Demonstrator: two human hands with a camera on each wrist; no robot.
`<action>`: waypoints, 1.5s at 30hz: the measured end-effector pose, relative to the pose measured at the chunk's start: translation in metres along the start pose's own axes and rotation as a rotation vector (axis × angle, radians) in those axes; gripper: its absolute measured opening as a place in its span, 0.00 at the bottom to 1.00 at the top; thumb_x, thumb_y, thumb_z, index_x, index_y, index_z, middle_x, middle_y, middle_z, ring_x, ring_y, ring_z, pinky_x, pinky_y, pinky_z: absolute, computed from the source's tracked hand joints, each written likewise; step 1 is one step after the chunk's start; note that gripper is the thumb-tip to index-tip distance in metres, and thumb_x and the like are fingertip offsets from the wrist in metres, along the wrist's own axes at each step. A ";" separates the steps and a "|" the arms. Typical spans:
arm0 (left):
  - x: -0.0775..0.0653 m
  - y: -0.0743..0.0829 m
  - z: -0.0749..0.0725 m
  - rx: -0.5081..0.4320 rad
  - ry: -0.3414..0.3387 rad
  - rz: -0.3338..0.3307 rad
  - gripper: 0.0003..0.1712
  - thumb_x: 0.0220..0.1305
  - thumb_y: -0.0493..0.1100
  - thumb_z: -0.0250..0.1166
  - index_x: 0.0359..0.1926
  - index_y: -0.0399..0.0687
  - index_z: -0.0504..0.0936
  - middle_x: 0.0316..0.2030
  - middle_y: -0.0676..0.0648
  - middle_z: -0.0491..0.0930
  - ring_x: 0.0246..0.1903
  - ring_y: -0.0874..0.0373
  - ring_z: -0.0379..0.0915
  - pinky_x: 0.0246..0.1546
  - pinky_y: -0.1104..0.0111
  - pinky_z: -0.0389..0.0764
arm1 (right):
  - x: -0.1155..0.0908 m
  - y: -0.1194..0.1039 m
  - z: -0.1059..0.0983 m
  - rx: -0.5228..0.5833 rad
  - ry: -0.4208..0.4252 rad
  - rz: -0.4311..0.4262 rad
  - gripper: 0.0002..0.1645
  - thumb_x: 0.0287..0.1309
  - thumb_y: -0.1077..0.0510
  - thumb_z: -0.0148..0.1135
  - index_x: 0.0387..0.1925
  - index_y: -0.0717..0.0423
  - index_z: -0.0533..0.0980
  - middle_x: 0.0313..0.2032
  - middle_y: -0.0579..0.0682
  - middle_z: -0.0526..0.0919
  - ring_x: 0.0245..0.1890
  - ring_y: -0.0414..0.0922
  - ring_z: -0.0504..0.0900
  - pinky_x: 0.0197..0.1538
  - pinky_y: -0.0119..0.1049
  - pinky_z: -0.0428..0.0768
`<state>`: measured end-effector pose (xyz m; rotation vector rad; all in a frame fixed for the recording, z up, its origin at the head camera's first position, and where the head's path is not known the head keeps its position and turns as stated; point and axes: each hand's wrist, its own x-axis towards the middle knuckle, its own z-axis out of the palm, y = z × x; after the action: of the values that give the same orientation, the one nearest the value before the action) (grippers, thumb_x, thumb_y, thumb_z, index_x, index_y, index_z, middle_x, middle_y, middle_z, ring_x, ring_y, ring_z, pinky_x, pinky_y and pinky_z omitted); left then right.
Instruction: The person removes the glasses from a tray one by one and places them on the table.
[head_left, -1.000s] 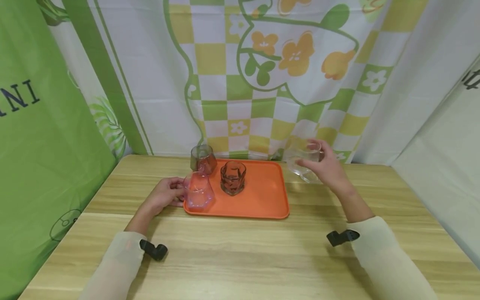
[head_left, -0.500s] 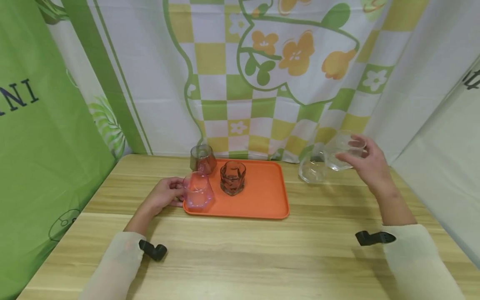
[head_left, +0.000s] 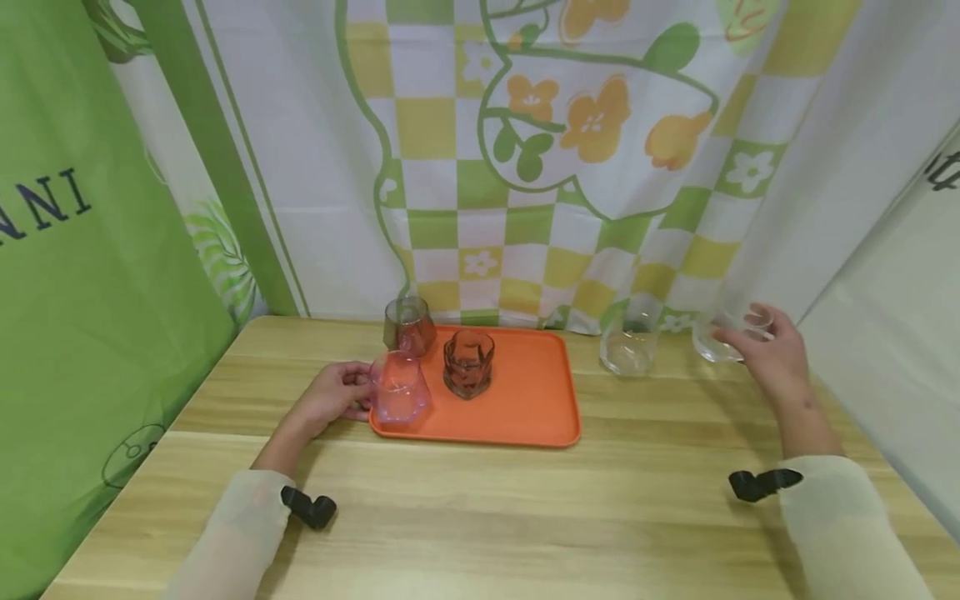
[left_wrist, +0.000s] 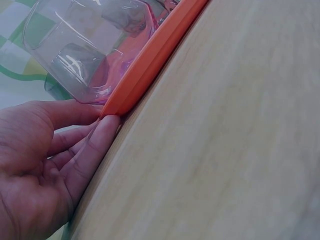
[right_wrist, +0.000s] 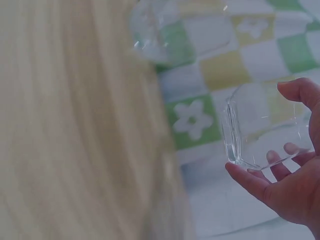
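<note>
My left hand point(head_left: 335, 397) pinches the left edge of an orange tray point(head_left: 528, 404); in the left wrist view the thumb lies by the tray rim point(left_wrist: 145, 70) and a finger is under it. Beside that thumb stands a pink-tinted glass point(head_left: 401, 392) on the tray. A brown glass point(head_left: 468, 367) stands near it, and a grey glass point(head_left: 408, 327) is at the tray's back left corner. At the far right my right hand point(head_left: 780, 358) holds a clear glass point(right_wrist: 265, 125), fingers and thumb around its sides. Whether this glass touches the table, I cannot tell.
Another clear glass point(head_left: 627, 352) stands on the wooden table point(head_left: 525, 517) between the tray and my right hand. A patterned curtain point(head_left: 480, 208) hangs along the table's back edge. Green cloth point(head_left: 75, 333) hangs at the left.
My right hand has carried the clear glass rightward, away from the other clear glass, then lowered it toward the table. My left hand stays at the tray's edge.
</note>
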<state>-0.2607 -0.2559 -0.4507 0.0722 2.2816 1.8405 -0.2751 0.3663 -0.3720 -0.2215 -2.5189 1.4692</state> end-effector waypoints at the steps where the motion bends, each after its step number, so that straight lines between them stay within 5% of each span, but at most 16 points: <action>1: 0.000 -0.001 0.001 -0.002 -0.002 -0.001 0.21 0.75 0.29 0.56 0.65 0.23 0.69 0.38 0.41 0.76 0.31 0.57 0.78 0.30 0.65 0.89 | 0.001 0.006 -0.001 -0.008 -0.003 0.014 0.57 0.64 0.40 0.70 0.82 0.52 0.50 0.74 0.61 0.57 0.74 0.62 0.56 0.41 0.19 0.75; 8: 0.001 -0.002 0.001 -0.006 0.000 0.010 0.22 0.74 0.29 0.58 0.64 0.23 0.69 0.37 0.42 0.76 0.31 0.57 0.77 0.29 0.66 0.89 | 0.011 0.031 0.001 -0.018 0.002 0.066 0.58 0.64 0.41 0.70 0.81 0.56 0.49 0.76 0.62 0.55 0.70 0.61 0.61 0.44 0.22 0.76; 15: 0.000 -0.002 0.001 -0.004 0.002 0.002 0.22 0.74 0.30 0.58 0.65 0.22 0.69 0.37 0.42 0.76 0.31 0.57 0.77 0.29 0.65 0.89 | 0.014 0.042 0.005 -0.013 0.023 0.114 0.58 0.64 0.42 0.71 0.81 0.59 0.50 0.76 0.64 0.55 0.71 0.62 0.60 0.66 0.44 0.73; 21: 0.003 -0.003 0.003 -0.008 0.001 0.008 0.22 0.74 0.29 0.57 0.65 0.22 0.69 0.37 0.41 0.76 0.31 0.57 0.78 0.30 0.65 0.89 | 0.017 0.044 0.008 -0.015 0.046 0.104 0.56 0.63 0.44 0.72 0.79 0.61 0.52 0.74 0.65 0.58 0.68 0.60 0.64 0.51 0.25 0.73; 28: 0.004 -0.003 0.003 -0.009 -0.003 0.002 0.23 0.73 0.30 0.59 0.64 0.23 0.69 0.38 0.41 0.76 0.31 0.57 0.78 0.30 0.64 0.90 | 0.018 0.048 0.009 -0.029 0.041 0.100 0.56 0.64 0.45 0.71 0.80 0.63 0.51 0.74 0.67 0.57 0.70 0.64 0.61 0.58 0.33 0.74; 33: 0.002 -0.005 -0.001 -0.003 0.004 -0.003 0.23 0.72 0.29 0.60 0.64 0.23 0.69 0.38 0.41 0.77 0.31 0.57 0.78 0.29 0.64 0.89 | 0.017 0.051 0.014 -0.027 0.047 0.099 0.55 0.64 0.46 0.71 0.79 0.63 0.52 0.73 0.67 0.59 0.69 0.64 0.62 0.55 0.29 0.74; 40: 0.002 -0.003 0.000 -0.001 -0.003 0.008 0.23 0.73 0.29 0.58 0.65 0.22 0.68 0.38 0.42 0.76 0.31 0.57 0.78 0.30 0.65 0.89 | 0.018 0.052 0.011 -0.044 0.032 0.101 0.57 0.65 0.43 0.70 0.80 0.62 0.50 0.75 0.68 0.56 0.72 0.67 0.57 0.71 0.53 0.68; 45: 0.001 -0.002 0.001 0.006 0.003 0.003 0.23 0.73 0.29 0.57 0.64 0.22 0.68 0.38 0.42 0.75 0.31 0.58 0.77 0.30 0.65 0.89 | 0.018 0.053 0.011 -0.046 0.019 0.103 0.56 0.66 0.44 0.69 0.80 0.62 0.49 0.75 0.68 0.55 0.72 0.67 0.57 0.71 0.56 0.66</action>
<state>-0.2610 -0.2556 -0.4533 0.0739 2.2896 1.8365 -0.2943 0.3871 -0.4218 -0.3762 -2.5624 1.4397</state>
